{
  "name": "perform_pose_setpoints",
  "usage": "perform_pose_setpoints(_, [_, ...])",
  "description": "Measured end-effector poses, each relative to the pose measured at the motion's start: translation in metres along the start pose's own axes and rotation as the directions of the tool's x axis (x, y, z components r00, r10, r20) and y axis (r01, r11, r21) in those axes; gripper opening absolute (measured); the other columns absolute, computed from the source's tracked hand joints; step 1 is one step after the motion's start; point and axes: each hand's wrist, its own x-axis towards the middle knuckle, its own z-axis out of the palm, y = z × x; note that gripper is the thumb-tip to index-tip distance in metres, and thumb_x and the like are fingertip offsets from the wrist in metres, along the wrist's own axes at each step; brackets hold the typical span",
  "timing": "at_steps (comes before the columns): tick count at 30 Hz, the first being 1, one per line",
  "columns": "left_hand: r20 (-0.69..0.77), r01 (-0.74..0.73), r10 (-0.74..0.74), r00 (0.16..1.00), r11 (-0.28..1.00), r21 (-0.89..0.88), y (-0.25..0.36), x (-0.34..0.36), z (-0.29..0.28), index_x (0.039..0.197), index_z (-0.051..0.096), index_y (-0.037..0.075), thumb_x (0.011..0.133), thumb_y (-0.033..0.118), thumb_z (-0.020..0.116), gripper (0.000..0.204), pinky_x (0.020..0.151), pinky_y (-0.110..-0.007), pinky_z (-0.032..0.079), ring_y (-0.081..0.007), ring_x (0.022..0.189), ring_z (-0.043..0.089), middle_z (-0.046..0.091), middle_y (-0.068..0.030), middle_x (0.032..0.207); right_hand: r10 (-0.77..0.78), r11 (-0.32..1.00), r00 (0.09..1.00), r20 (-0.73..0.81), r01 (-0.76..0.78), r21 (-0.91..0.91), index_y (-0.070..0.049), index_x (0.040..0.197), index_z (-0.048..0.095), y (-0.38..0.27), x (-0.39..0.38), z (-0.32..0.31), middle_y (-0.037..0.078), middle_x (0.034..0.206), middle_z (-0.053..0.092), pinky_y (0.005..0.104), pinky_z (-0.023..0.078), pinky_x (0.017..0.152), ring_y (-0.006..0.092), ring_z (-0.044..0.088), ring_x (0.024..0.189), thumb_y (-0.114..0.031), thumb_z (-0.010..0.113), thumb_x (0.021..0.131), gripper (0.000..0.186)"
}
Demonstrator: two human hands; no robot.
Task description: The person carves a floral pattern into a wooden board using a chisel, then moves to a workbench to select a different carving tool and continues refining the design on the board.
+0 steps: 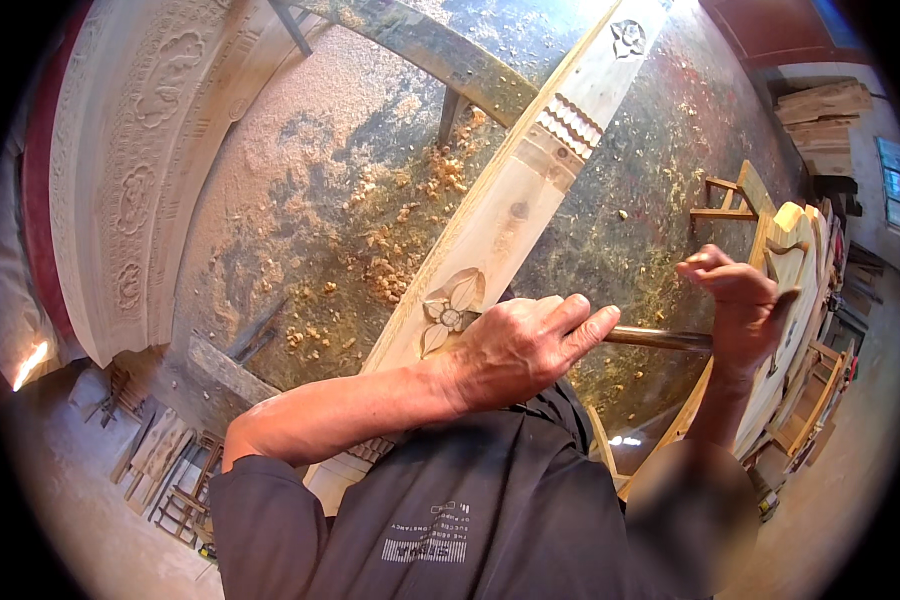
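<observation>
A long pale wooden board (515, 215) runs diagonally in front of me, with a carved flower (450, 312) in its surface. My left hand (530, 345) rests over the board beside this flower, fingers wrapped round a carving chisel (660, 338). The chisel's brown handle sticks out to the right; its blade is mostly hidden by the hand, toward the petals. My right hand (735, 300) is raised at the handle's far end, its fingers curled. Whether it touches the handle or only overlaps it in view, I cannot tell, and anything inside the fingers is hidden.
Another carved flower (628, 40) and a ridged band (570, 125) mark the board farther up. A wooden trestle beam (440, 65) supports it. Large carved panels (130, 180) stand at left. Wood shavings (390, 260) litter the floor. At right are a bench (785, 340) with tools and a small stool (735, 200).
</observation>
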Motion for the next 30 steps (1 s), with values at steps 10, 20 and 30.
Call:
perform_pose_setpoints(10, [-0.018,0.023,-0.023,1.0,1.0,0.017,0.0,0.001,0.0,0.144,0.064,0.006,0.088,0.006,0.067,0.056,0.059,-0.032,0.056,-0.0185,0.07,0.065,0.058,-0.0054,0.095,0.025,0.987,0.994,-0.107,-0.007,0.159,0.01,0.1,0.076,0.005,0.006,-0.008,0.027,0.108,0.072,0.0575,0.051,0.105,0.0418,0.066,0.111,-0.088,0.023,0.099,0.112])
perform_pose_setpoints(20, [0.008,-0.138,0.137,0.99,0.99,0.009,0.001,-0.005,-0.005,0.137,0.069,0.009,0.088,0.014,0.07,0.049,0.052,-0.029,0.05,-0.0123,0.068,0.061,0.055,-0.0009,0.087,0.059,0.982,0.997,-0.05,-0.067,-0.179,0.01,0.097,0.076,0.001,-0.065,0.045,0.027,0.094,0.074,0.046,0.056,0.09,0.0344,0.072,0.092,-0.076,0.053,0.1,0.088])
perform_pose_setpoints(30, [0.121,-0.318,0.338,0.933,0.935,-0.156,0.006,-0.026,-0.012,0.127,0.07,0.006,0.085,0.016,0.066,0.043,0.054,-0.029,0.049,-0.0129,0.069,0.061,0.056,-0.0012,0.086,0.074,0.661,0.992,0.103,0.029,-0.75,-0.007,0.111,0.083,-0.026,-0.133,0.109,0.013,0.097,0.081,0.0335,0.06,0.066,0.0268,0.079,0.078,0.006,0.083,0.068,0.044])
